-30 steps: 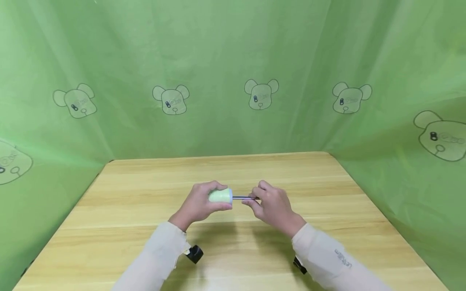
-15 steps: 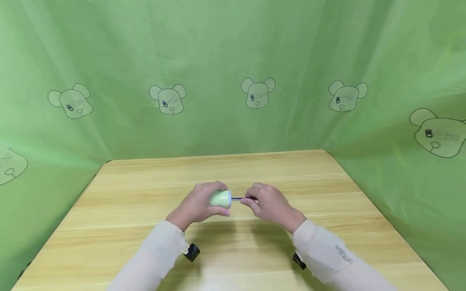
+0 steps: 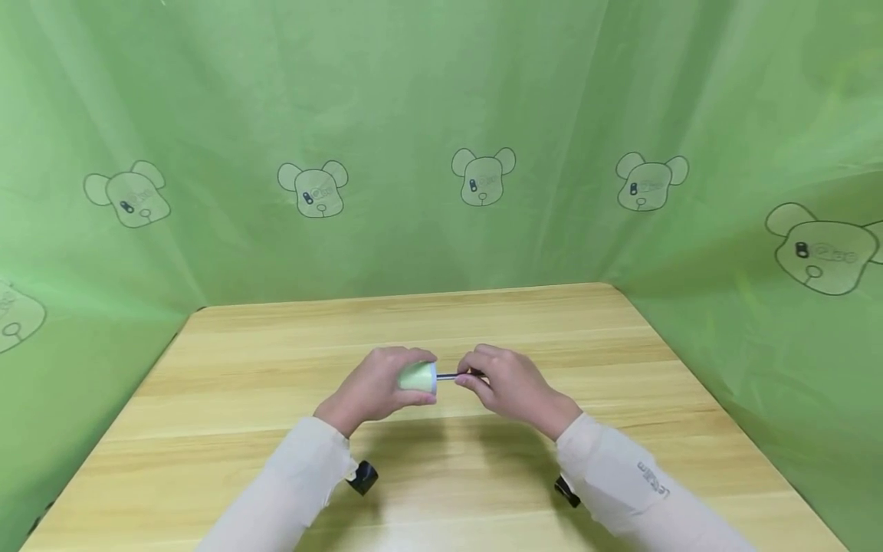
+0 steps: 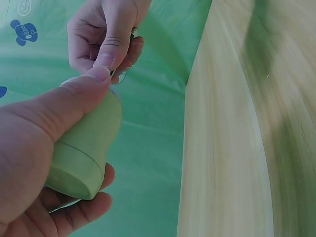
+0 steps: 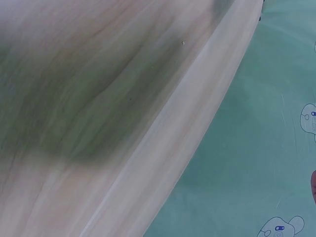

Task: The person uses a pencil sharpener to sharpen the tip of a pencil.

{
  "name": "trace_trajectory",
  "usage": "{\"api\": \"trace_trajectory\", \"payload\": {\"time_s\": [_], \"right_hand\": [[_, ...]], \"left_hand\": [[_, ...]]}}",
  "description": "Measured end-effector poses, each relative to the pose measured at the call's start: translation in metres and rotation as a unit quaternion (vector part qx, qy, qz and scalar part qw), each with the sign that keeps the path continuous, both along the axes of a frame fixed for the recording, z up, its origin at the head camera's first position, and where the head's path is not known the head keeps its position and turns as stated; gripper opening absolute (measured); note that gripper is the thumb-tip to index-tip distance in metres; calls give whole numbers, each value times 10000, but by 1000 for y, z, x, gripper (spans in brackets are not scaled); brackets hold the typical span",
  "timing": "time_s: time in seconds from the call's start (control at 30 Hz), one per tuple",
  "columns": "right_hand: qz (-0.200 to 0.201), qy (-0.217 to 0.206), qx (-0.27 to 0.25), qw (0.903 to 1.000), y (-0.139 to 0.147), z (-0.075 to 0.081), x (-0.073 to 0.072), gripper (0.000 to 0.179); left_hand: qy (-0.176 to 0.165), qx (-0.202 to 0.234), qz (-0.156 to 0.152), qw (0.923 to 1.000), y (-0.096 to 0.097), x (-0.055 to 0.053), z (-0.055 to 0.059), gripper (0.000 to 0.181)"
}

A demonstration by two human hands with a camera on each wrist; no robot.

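In the head view, my left hand grips a light green rounded device with a pale blue rim, held sideways above the table. A thin dark shiny rod runs from that rim to my right hand, which pinches it between thumb and fingers. How far the rod reaches into the device is hidden. The left wrist view shows the device's flat end facing me, with the thumb along its top and fingers beneath. In the right wrist view only a sliver of a finger appears at the edge.
A wooden table lies under both hands. Green curtains with bear-head prints stand around its back and sides. Black wrist cameras hang below the sleeves, the left camera and the right camera.
The right fingers have shifted and rolled slightly on the rod, still pinching it. The left hand keeps its grip on the device. The head view has drifted a little.
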State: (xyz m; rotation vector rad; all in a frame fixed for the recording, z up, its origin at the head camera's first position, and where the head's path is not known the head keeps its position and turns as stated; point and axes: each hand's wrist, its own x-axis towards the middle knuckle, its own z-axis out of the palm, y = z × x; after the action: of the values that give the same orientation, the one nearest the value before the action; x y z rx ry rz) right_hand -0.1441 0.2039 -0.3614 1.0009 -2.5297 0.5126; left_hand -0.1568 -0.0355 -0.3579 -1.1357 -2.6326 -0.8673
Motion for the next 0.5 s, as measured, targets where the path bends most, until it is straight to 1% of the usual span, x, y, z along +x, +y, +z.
{"api": "trace_trajectory", "payload": {"time_s": [0.27,0.5], "right_hand": [[18,122,-50,9999,0,-2,0,10],[139,251,-153,9995,1,-7,-2,12]], "left_hand": [[59,33,-49,10000,-1,-1,-2,51],[55,85,-99,9999,-1,-2,-4,50]]}}
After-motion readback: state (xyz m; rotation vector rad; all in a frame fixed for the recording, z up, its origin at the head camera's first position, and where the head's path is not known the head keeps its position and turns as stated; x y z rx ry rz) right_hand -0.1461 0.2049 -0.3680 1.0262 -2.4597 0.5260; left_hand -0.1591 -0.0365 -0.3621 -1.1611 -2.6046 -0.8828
